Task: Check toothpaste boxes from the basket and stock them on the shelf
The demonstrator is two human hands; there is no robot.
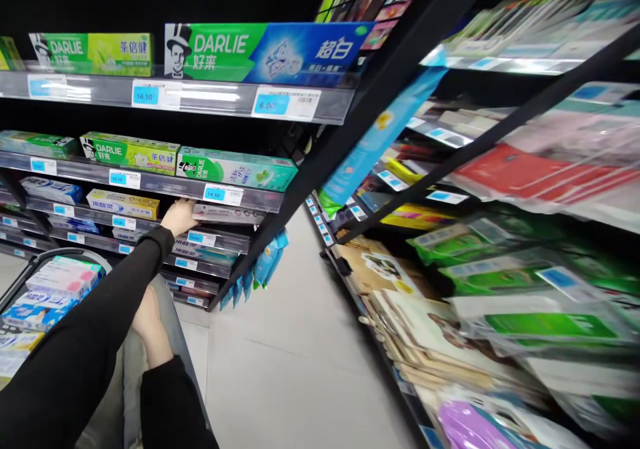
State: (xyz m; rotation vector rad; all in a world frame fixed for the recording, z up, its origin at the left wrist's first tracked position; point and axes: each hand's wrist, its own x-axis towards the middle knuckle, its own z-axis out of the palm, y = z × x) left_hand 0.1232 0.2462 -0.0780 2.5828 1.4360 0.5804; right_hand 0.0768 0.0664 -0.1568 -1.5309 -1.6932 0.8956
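My left hand (180,218) reaches into the third shelf down, its fingers at the left end of a pale toothpaste box (230,214). The fingertips are partly hidden under the price rail, but they look closed on that end of the box. Beside it, to the left, lies a yellow and white toothpaste box (123,204). My right hand (149,319) is low, by my knee, under the left forearm. The left sleeve covers its fingers, so I cannot see whether they hold anything.
Darlie toothpaste boxes (270,52) line the upper shelves, with price tags along a clear rail (210,94). At lower left, a basket (95,254) holds several boxes. Blue packets (270,259) hang at the shelf end. Across the grey floor (280,362) stands a rack of green packages (550,326).
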